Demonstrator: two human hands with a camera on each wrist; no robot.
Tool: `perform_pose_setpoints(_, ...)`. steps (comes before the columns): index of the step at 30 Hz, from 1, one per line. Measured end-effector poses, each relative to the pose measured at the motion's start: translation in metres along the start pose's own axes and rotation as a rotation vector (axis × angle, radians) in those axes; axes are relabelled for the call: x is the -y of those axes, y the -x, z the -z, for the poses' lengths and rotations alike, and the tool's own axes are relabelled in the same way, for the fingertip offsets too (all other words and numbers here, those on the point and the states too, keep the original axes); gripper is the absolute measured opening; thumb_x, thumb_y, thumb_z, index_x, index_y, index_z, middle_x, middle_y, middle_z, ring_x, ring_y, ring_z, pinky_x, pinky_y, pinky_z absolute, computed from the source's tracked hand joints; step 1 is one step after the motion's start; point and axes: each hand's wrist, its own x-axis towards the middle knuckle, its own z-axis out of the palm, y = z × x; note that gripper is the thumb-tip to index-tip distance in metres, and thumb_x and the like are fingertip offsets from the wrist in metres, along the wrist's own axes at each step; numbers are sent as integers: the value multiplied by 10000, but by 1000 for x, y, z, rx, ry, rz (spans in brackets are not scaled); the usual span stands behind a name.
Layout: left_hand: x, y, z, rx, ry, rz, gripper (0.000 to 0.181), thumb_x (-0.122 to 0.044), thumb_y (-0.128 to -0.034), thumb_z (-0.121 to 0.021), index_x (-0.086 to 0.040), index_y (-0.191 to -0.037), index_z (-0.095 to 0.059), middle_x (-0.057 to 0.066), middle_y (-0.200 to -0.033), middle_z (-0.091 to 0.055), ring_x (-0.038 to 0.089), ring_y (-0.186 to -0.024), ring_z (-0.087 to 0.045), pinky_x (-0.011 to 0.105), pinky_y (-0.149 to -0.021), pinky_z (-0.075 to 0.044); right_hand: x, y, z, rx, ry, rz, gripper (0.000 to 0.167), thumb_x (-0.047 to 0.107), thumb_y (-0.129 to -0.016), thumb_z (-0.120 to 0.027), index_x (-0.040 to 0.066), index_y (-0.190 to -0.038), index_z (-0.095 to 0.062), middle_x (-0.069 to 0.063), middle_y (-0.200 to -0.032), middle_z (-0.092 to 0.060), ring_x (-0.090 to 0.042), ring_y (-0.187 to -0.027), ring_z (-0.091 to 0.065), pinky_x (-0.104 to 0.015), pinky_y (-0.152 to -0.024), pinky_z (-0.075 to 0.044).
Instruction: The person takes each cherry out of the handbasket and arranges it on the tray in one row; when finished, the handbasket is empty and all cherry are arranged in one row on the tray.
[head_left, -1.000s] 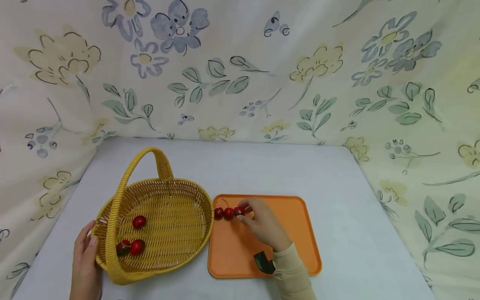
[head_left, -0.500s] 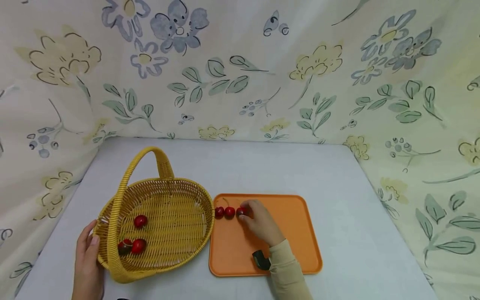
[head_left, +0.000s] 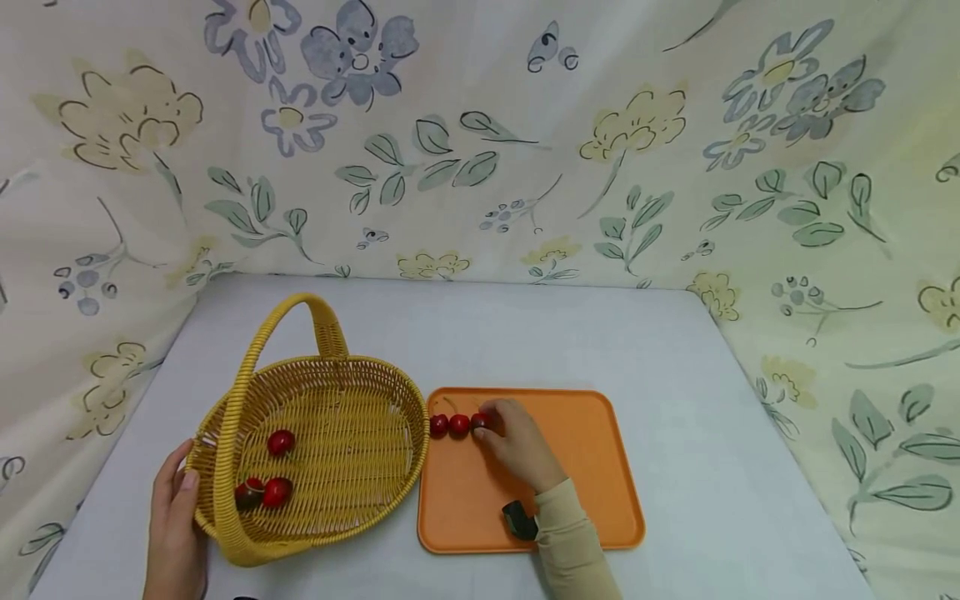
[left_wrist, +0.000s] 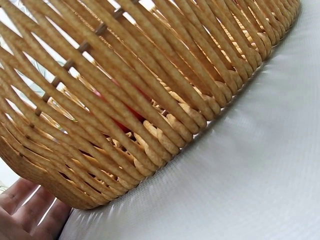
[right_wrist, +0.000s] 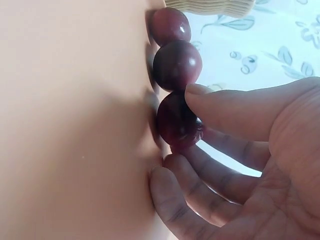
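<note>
Your right hand (head_left: 519, 443) works at ten o'clock on the orange tray (head_left: 600, 467), thumb and fingers pinching the third cherry (right_wrist: 175, 120), dark red, at the three o'clock end of a short row. Toward nine o'clock from it: second cherry (head_left: 459, 426), touching the third in your right wrist view, then first cherry (head_left: 438, 426), close by the tray's edge.

Your left hand (head_left: 176, 504) is at eight o'clock on the wicker basket (head_left: 341, 454), fingers extended along the outer wall, not curled around anything. Yellow weave, tall handle (head_left: 234, 417) arching over the nine o'clock side. Inside, you have a lone cherry (head_left: 281, 442) left of the middle, toward nine o'clock, and two paired cherries (head_left: 277, 492) close together at eight, near the handle.

The basket stands at nine o'clock from the tray, just beside it, both on a white table surface (head_left: 690, 400). Floral cloth (head_left: 465, 83) hangs at twelve o'clock. Beige sleeve (head_left: 573, 542) on your right arm
</note>
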Motion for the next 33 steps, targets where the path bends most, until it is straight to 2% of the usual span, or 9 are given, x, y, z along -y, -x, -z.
perform_pose_setpoints(6, 0, 1, 2, 0, 4, -30, 484, -278, -1043, -368, -288, -1504, -223, -102, -1309, -367, -24, -1069, -478, 95, -747, -464, 3, -3, 1, 10, 3, -2, 304, 163, -892, -683, 35, -1151, -588, -97, -1102, -613, -257, -1026, -574, -434, -920, -479)
perform_pose_setpoints(13, -4, 0, 4, 8, 2, -22, 492, -302, -1042, -365, -303, -1508, -205, -96, -1376, -324, -36, -1114, -460, 89, -769, -460, 15, -4, 14, 17, -29, 3, 352, 190, -918, -654, 7, -1207, -572, -147, -1167, -587, -304, -1058, -569, -455, -889, -484)
perform_pose_setpoints(16, -4, 0, 3, 0, -1, -18, 492, -307, -1042, -367, -306, -1507, -208, -101, -1363, -335, -31, -1105, -463, 94, -762, -461, 25, -8, 22, 7, -34, 47, 347, 198, -926, -644, 12, -1210, -568, -157, -1183, -567, -320, -1069, -555, -443, -877, -483)
perform_pose_setpoints(20, -4, 1, 2, -10, -21, -10, 493, -320, -1040, -365, -307, -1507, -209, -101, -1355, -341, -36, -1098, -462, 86, -761, -452, 51, -16, 34, 18, -25, 134, 333, 214, -935, -633, 36, -1208, -570, -127, -1194, -569, -300, -1103, -541, -417, -907, -476)
perform_pose_setpoints(23, -4, 2, 2, -14, -29, -6, 491, -323, -1040, -364, -307, -1507, -212, -100, -1351, -345, -40, -1093, -463, 84, -762, -446, 80, -24, 38, 61, -6, 208, 319, 231, -951, -607, 62, -1220, -572, -78, -1201, -574, -251, -1130, -533, -384, -934, -466)
perform_pose_setpoints(26, -4, 4, 1, -2, -31, -23, 489, -310, -1043, -357, -291, -1509, -211, -105, -1329, -353, -35, -1084, -471, 94, -759, -451, 112, -35, 32, 130, 79, 312, 315, 261, -968, -577, 89, -1232, -569, -39, -1205, -574, -197, -1127, -527, -332, -941, -458)
perform_pose_setpoints(30, -3, 5, 1, 33, -37, -46, 490, -306, -1046, -343, -278, -1512, -193, -113, -1313, -335, -21, -1088, -463, 101, -766, -454, 153, -54, 3, 261, 282, 465, 319, 306, -971, -564, 128, -1235, -582, -10, -1189, -580, -144, -1102, -531, -253, -933, -440)
perform_pose_setpoints(33, -2, 5, 1, 43, -42, -34, 497, -323, -1045, -338, -284, -1515, -179, -94, -1357, -301, -19, -1113, -441, 90, -783, -445, 176, -70, -28, 405, 395, 515, 333, 346, -961, -570, 169, -1242, -593, 33, -1178, -573, -94, -1085, -527, -197, -907, -422)
